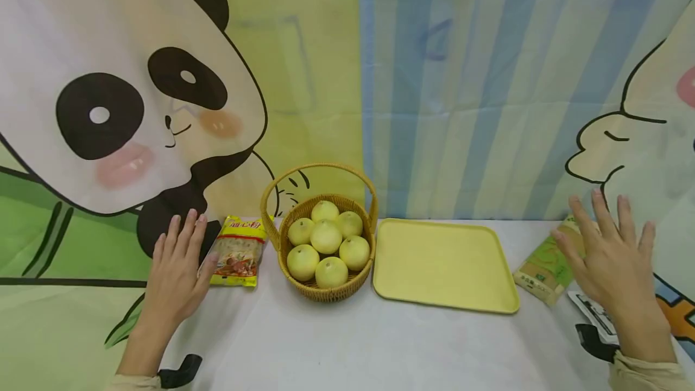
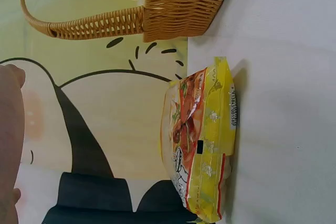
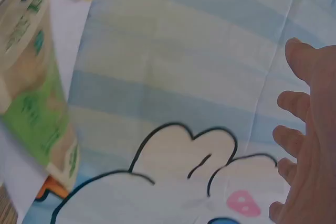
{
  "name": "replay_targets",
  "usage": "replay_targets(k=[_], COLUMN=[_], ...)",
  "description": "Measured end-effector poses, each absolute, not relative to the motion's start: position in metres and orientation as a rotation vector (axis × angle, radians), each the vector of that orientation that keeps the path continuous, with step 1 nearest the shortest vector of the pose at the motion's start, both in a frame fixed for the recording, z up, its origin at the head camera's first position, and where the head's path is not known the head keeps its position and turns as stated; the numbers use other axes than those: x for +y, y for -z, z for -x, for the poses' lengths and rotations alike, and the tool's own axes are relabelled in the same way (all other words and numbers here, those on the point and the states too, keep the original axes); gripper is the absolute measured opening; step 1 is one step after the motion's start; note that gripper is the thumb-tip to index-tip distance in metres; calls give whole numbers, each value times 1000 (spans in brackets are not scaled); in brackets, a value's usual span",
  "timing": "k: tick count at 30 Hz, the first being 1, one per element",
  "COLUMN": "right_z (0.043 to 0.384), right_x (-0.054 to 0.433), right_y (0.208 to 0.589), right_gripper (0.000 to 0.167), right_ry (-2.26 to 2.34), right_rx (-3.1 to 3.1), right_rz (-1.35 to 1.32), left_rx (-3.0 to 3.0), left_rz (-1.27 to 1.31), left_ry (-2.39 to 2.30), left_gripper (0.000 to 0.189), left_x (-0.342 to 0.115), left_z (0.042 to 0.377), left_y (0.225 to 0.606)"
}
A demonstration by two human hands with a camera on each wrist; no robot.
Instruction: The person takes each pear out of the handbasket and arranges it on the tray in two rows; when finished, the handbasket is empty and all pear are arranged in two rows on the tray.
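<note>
My left hand (image 1: 178, 270) is held with straight fingers beside a yellow food packet (image 1: 239, 252), holding nothing. That packet (image 2: 202, 140) has red print and a clear window in the left wrist view. On the right, my right hand (image 1: 616, 258) spreads its fingers over a green and tan packet (image 1: 548, 267), partly covering it; touch cannot be told from the head view. The right wrist view has the hand (image 3: 310, 129) apart from the packet (image 3: 37, 93). Between the hands stands a wicker basket (image 1: 326, 294) with several pale yellow-green round fruits (image 1: 326, 236).
A yellow rectangular tray (image 1: 445, 264) lies right of the basket on the white tabletop (image 1: 380, 349). A small white packet (image 1: 594, 315) lies partly under the right hand. Behind everything hangs a cartoon backdrop (image 1: 450, 89) with a panda and stripes.
</note>
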State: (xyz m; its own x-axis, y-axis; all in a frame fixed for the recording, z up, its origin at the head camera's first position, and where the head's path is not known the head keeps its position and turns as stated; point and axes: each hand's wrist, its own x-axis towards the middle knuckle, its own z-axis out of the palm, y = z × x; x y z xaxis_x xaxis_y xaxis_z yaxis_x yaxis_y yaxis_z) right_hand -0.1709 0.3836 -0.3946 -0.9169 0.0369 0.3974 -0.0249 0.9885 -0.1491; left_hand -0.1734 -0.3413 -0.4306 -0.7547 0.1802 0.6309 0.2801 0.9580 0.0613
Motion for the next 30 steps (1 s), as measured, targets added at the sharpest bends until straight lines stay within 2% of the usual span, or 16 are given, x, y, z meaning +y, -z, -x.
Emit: replay_targets(k=[6,11,19,24,30], right_z=[193,208,242,271,294], right_x=[342,283,168,110,72], right_y=[389,387,394,408,415], right_gripper=[76,73,61,70,88], right_ry=[-258,-471,-1144,-1505,-1681], right_rx=[-2665,-2665,-2695,-2618,-2637], right_rz=[-247,-557,-1058,-1246,-1176], left_rx=[-2461,-2478,-2505,-2374,-2034], left_rz=[374,397,362,197,34], left_ry=[182,300,963,1607,2167], left_gripper=[73,75,75,68,65], left_x=[-337,-325,-285,-255,-230], left_z=[181,191,218,234,249], left_y=[428,428,444,458,474])
